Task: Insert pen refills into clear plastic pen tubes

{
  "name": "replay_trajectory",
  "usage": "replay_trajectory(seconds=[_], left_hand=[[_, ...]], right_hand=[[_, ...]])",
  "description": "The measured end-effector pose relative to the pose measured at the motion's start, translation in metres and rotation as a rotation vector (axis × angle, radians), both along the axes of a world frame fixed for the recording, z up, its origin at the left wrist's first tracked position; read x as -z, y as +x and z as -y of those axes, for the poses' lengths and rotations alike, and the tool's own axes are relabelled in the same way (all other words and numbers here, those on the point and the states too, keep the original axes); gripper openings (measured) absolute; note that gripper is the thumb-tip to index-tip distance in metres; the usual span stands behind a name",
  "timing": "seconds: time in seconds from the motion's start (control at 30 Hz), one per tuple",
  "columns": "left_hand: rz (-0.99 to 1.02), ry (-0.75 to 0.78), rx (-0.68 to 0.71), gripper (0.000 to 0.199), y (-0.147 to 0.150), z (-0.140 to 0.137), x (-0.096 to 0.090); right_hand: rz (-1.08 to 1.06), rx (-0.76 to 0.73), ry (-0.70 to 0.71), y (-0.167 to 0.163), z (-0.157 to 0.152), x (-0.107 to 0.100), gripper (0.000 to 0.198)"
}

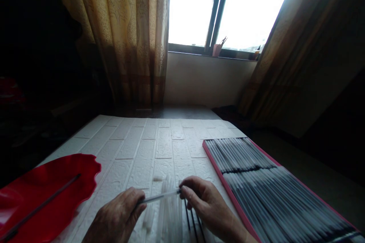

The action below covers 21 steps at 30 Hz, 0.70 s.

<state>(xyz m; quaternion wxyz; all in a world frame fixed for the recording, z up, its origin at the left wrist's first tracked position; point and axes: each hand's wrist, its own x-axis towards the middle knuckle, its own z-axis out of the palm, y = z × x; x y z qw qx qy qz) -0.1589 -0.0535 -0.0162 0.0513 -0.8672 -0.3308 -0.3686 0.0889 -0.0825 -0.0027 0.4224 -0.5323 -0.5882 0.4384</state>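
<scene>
Between my two hands, a thin clear tube (160,197) with a dark tip at its right end is held almost level above the table. The fingers of my left hand (118,214) are closed on its left end. My right hand (203,201) pinches the dark tip between thumb and forefinger. Below them lies a loose bundle of clear plastic tubes (171,218), partly blurred. Several thin dark rods (193,220) lie beside the bundle, under my right hand.
On the left, a red scalloped tray (88,171) holds one long dark stick (42,207). At right, a shallow pink-edged box (213,163) is packed with rows of dark sticks in clear sleeves (273,193). The white brick-patterned tabletop (164,142) reaches toward curtains and a window.
</scene>
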Motion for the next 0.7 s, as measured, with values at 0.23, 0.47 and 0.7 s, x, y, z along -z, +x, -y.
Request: replay_trajectory(seconds=[0.23, 0.47, 0.7], left_hand=[[-0.037, 0.009, -0.006, 0.029, 0.0009, -0.002, 0.0007], [-0.044, 0.02, -0.009, 0.029, -0.0002, -0.0018, 0.0026], [-0.043, -0.032, 0.011, 0.027, -0.0009, -0.002, 0.0041]], right_hand=[[-0.023, -0.017, -0.031, -0.0019, -0.0008, 0.0026, 0.017], [0.032, -0.021, 0.001, -0.0008, 0.0015, -0.0005, 0.012], [0.017, 0.012, -0.016, -0.0008, -0.0011, 0.0031, 0.028]])
